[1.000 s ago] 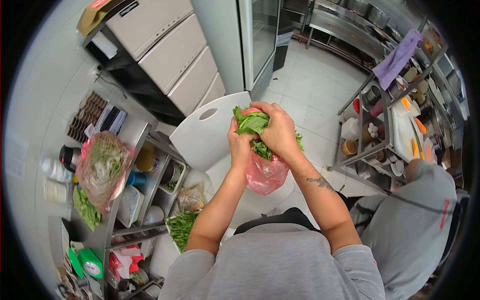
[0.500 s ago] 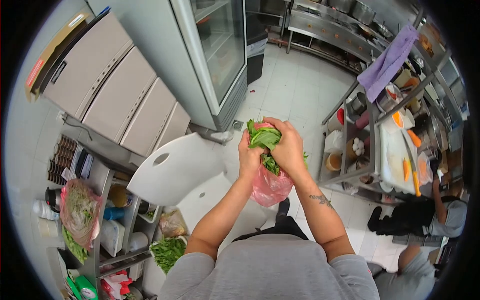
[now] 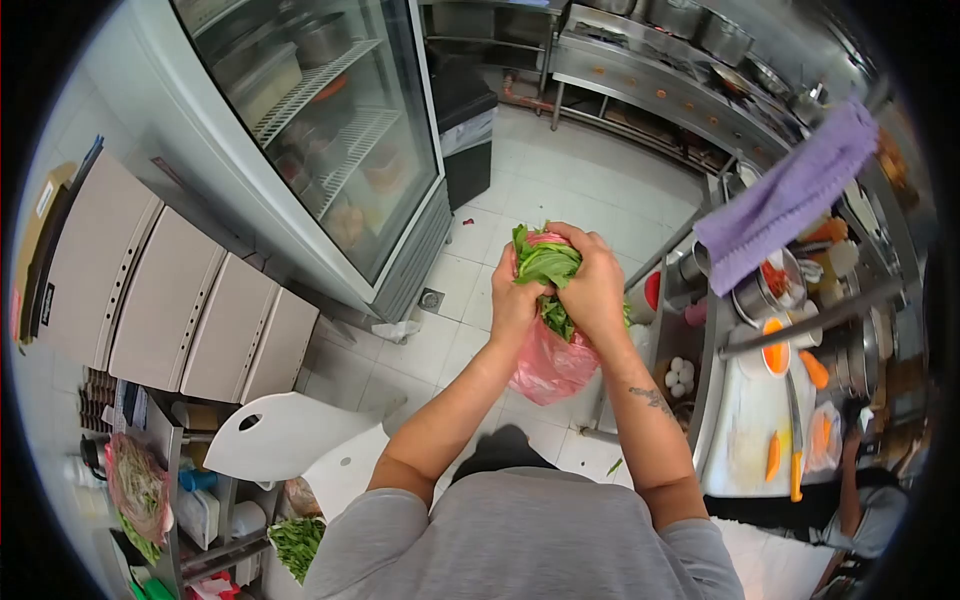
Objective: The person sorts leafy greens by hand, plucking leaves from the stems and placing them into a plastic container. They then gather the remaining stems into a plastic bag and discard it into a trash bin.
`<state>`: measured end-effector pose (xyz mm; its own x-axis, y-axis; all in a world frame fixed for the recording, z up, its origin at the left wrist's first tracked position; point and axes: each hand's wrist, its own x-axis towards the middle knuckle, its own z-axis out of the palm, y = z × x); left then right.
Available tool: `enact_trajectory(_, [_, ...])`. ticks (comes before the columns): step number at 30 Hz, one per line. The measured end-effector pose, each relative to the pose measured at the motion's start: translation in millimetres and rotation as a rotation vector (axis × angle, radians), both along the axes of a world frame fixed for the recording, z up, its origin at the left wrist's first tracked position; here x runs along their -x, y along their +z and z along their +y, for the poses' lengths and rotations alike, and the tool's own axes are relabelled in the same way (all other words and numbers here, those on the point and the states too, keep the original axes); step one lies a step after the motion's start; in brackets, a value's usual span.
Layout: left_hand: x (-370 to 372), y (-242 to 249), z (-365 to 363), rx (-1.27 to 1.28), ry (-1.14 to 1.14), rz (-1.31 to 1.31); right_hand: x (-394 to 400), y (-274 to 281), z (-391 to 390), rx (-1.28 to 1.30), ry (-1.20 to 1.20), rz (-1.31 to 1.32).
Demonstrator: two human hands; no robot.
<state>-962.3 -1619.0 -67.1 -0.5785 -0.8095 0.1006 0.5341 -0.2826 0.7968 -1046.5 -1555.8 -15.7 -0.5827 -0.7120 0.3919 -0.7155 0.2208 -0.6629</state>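
Note:
Leafy greens [image 3: 548,265] stick out of a pink plastic bag [image 3: 556,366] in front of my body. My left hand [image 3: 516,300] is wrapped round the left side of the greens, at the bag's upper part. Across the top and right side lies my right hand [image 3: 594,285], its fingers closed round the same bunch. The bag's lower part hangs below both hands, above the floor.
A white chair [image 3: 290,440] stands at the left, near drawers [image 3: 150,300] and a glass-door fridge [image 3: 300,120]. On the right are a shelf unit with a purple towel [image 3: 785,200], a cutting board [image 3: 750,425], a knife [image 3: 796,470] and another person's arm [image 3: 850,490].
The view has shifted forward and right: the chair and drawers now sit further left, and the fridge and cutting board look nearer. Both hands still hold the greens and bag.

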Motion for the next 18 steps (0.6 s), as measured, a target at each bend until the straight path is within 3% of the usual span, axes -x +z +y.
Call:
enact_trajectory(3, [21, 0, -40, 0.007, 0.085, -0.035, 28, -12, -49, 0.066, 0.090, -0.029])
enact_trajectory(8, [58, -2, -168, 0.113, 0.171, -0.135, 69, -11, -176, 0.126, 0.150, -0.052])
enact_trajectory(18, [167, 74, -397, 0.262, 0.215, -0.172, 182, 45, -411, 0.198, 0.136, -0.035])
